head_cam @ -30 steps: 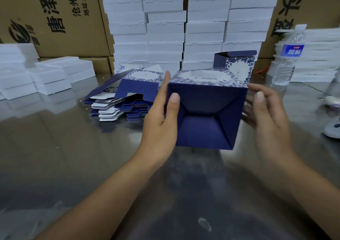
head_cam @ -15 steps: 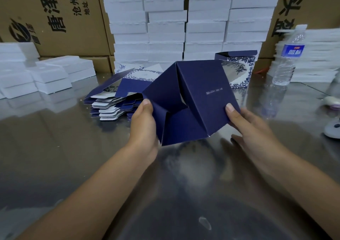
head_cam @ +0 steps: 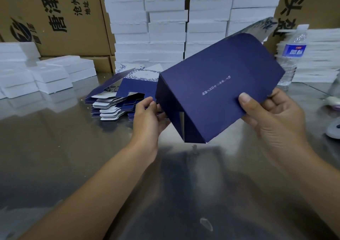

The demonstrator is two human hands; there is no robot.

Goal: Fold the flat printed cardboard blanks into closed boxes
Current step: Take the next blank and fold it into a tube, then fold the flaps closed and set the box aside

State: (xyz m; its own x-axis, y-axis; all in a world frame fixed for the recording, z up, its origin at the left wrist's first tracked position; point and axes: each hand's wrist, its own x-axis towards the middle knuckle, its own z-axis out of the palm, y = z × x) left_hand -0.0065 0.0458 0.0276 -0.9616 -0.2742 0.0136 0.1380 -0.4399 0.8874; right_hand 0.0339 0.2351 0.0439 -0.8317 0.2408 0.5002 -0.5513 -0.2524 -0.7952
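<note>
Navy cardboard box (head_cam: 217, 85) is being squared up above the table (head_cam: 55, 147), right hand (head_cam: 276, 125) pinching its near panel, left hand (head_cam: 147, 116) curling round its left wall; end flaps are awaiting tucking, likely next.

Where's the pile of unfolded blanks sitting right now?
Head view: the pile of flat blanks lies on the table left of centre, just beyond the left hand gripping the half-folded box, in front of the white box stacks.

Left carton (head_cam: 55, 28): large black "唐泽", smaller "沧州唐", "地址:". Right carton (head_cam: 312, 5): "头盔", cut off above. Water-bottle label (head_cam: 294, 50) and navy box (head_cam: 217, 96) silver line: illegible.
</note>
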